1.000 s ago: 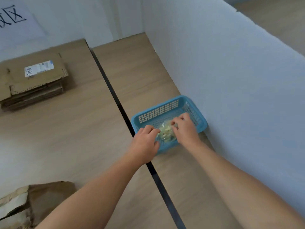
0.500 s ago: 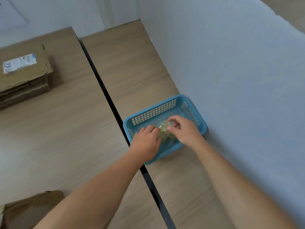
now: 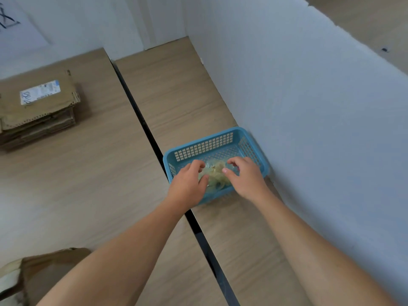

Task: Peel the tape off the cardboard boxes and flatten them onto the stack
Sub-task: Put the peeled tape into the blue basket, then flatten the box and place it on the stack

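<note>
Hands: left hand (image 3: 187, 186), right hand (image 3: 247, 177) curled over tape (image 3: 215, 176); grip unclear
Around: basket (image 3: 203, 142) beneath; stack (image 3: 39, 107) ten o'clock
Room: wood table (image 3: 88, 184), white wall (image 3: 309, 129)

Person's arms, head view: bare forearms run unclothed from behind the fingers of the left hand (image 3: 187, 186) and right hand (image 3: 247, 182); short-trimmed thumbnail (image 3: 224, 170) on the right.

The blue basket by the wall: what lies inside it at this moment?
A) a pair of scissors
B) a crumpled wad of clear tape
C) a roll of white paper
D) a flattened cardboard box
B: a crumpled, yellowish clear wad of tape lies on the floor of the blue basket, between the left hand and the right hand, which both reach into it.
</note>
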